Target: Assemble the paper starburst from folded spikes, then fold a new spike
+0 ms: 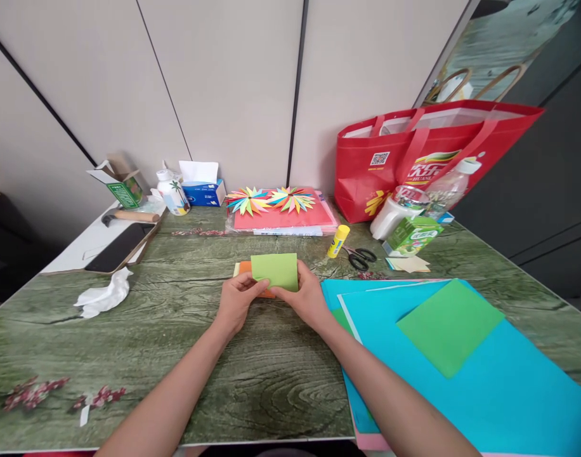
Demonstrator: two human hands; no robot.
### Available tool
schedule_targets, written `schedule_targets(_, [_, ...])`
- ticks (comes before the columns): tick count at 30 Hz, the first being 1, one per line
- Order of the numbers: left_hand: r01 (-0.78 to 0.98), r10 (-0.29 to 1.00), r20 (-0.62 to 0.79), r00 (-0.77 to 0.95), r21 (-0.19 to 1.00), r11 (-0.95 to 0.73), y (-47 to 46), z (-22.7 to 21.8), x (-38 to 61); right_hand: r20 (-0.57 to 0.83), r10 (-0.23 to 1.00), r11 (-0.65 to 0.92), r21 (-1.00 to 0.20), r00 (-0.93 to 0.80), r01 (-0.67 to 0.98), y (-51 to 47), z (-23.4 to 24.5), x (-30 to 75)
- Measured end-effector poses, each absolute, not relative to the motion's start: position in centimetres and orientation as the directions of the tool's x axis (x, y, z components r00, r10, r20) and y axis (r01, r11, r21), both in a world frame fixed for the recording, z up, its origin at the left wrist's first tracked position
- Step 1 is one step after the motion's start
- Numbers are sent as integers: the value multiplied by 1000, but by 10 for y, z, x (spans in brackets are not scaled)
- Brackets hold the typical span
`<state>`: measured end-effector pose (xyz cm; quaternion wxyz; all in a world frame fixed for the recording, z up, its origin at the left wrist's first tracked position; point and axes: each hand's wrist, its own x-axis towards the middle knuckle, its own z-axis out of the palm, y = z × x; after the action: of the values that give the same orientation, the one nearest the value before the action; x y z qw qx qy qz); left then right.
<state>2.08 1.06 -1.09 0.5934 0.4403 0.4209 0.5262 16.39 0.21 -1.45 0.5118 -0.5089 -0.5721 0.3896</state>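
Both hands hold a light green sheet of paper (274, 270) upright at the middle of the table. My left hand (239, 296) pinches its lower left corner between thumb and fingers. On the other side, my right hand (308, 296) grips the right edge, its thumb along the bottom. Behind the green sheet an orange paper (245, 267) and a pale yellow strip show in part; whether they lie on the table or are held too, I cannot tell.
Blue sheets (414, 343) with a green square (452, 327) cover the right side. A glue stick (338, 241) and scissors (359, 258) lie ahead. Paper stars (292, 200) rest on a red pack (285, 219). A red bag (366, 165), phone (122, 246) and crumpled tissue (104, 293) surround these.
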Motion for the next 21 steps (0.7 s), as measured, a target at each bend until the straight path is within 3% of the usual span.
schedule_targets(8, [-257, 995, -43, 85, 964, 64, 11, -11, 21, 177, 984, 179, -981, -22, 80, 1, -14, 163])
schedule_targets(16, [-223, 995, -51, 91, 972, 70, 12, -16, 19, 70, 997, 73, -988, -25, 136, 2, -13, 164])
schedule_targets(21, [-198, 990, -43, 132, 978, 69, 12, -16, 19, 19, 999, 20, -999, -28, 47, 2, -16, 164])
